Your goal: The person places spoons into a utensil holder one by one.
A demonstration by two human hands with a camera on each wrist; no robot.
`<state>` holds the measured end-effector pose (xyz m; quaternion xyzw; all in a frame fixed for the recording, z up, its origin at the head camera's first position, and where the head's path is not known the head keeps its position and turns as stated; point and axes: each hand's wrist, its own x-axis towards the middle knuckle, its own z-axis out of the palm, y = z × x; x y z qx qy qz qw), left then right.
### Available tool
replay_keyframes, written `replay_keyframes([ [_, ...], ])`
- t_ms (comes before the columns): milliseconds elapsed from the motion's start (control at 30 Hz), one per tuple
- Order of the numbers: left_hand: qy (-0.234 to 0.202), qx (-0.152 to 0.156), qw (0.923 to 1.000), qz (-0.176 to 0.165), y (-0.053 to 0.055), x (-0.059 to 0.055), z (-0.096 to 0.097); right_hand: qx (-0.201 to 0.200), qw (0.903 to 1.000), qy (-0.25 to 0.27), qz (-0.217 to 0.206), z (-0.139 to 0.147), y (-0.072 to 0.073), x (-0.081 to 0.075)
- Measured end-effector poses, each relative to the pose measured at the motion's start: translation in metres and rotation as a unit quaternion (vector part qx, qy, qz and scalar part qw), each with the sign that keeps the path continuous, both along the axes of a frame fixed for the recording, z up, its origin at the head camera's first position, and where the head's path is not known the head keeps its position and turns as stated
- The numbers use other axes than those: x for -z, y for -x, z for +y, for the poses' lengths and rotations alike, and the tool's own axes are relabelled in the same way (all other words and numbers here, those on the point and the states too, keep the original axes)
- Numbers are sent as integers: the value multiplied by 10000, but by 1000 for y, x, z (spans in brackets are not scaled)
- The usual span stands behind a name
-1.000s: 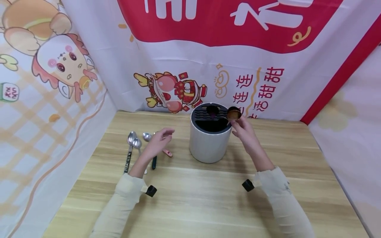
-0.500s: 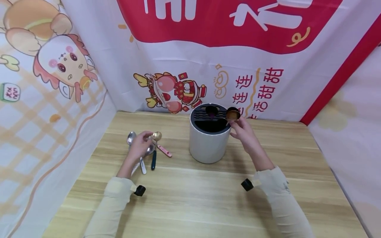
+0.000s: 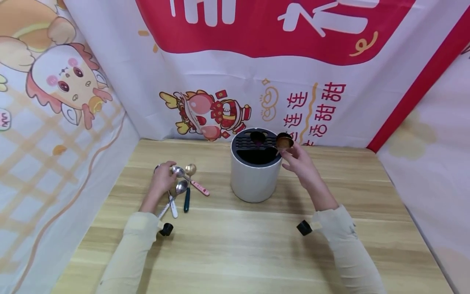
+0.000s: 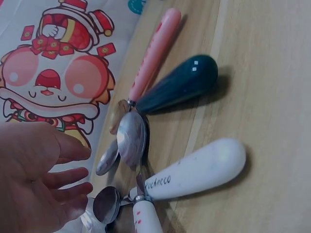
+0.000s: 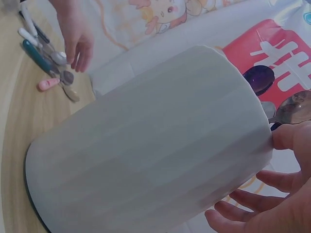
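Over a cluster of spoons on the table's left side is my left hand (image 3: 162,179), its fingers loosely bent with nothing between them in the left wrist view. Near it lie a pink-handled spoon (image 3: 200,188), a green-handled one (image 3: 187,200) and a white-handled one (image 4: 204,167). My right hand (image 3: 302,169) is at the rim of a white cylindrical utensil holder (image 3: 254,181), fingers spread along its side in the right wrist view. Beside the fingertips, a large spoon's bowl (image 3: 284,142) sticks up from the holder. A dark purple spoon (image 5: 259,79) also stands in it.
The wooden table (image 3: 235,253) reaches toward me in front of the holder. Behind it hangs a printed cloth (image 3: 220,73), and another cloth (image 3: 66,171) borders the left side. A black wrist camera (image 3: 304,228) sits at the right cuff.
My left hand has moved left from near the holder, across the spoons, uncovering several of them. The spoon pile has shifted a little. My right hand stays at the holder's rim.
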<state>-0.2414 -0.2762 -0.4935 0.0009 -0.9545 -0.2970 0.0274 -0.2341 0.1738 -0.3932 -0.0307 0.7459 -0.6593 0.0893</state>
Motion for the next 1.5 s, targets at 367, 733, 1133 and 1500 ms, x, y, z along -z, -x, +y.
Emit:
replay_keyframes([
  [367, 963, 143, 9941, -468, 13, 7, 0, 38, 9999, 106, 63, -2, 0, 2],
  [733, 1692, 44, 9836, -622, 23, 10, 4, -46, 9996, 149, 226, -1, 1, 4],
  [1133, -107, 388, 9966, -721, 33, 1, -12, -61, 9997, -24, 217, 1, 2, 5],
  [1500, -2543, 263, 9608, -1076, 23, -11, -12, -129, 9998, -56, 173, 3, 1, 3],
])
